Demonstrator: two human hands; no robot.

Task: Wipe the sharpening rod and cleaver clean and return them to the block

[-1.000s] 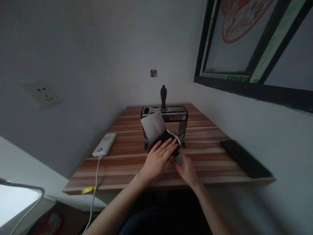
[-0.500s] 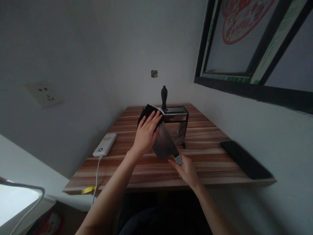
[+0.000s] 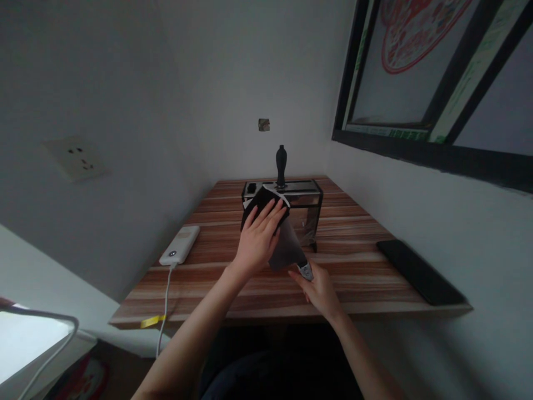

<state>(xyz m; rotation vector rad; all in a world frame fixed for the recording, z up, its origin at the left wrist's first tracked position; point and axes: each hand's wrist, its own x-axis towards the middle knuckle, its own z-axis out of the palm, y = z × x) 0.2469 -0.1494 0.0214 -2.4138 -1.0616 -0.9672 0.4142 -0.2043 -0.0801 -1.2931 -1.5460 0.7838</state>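
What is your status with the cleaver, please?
Left hand holds cloth against cleaver blade. Right hand grips the handle. Knife block close behind the blade.

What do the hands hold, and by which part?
Right hand grips a broad grey steel cleaver by its handle; left hand presses a black cloth on its blade.

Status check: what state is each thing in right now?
Cleaver: handle in right hand, blade tilted up.
Cloth: pressed on blade by left hand.
Rack: upright, one black handle in it.
Power bank: cable plugged in.
Phone: flat, screen dark.
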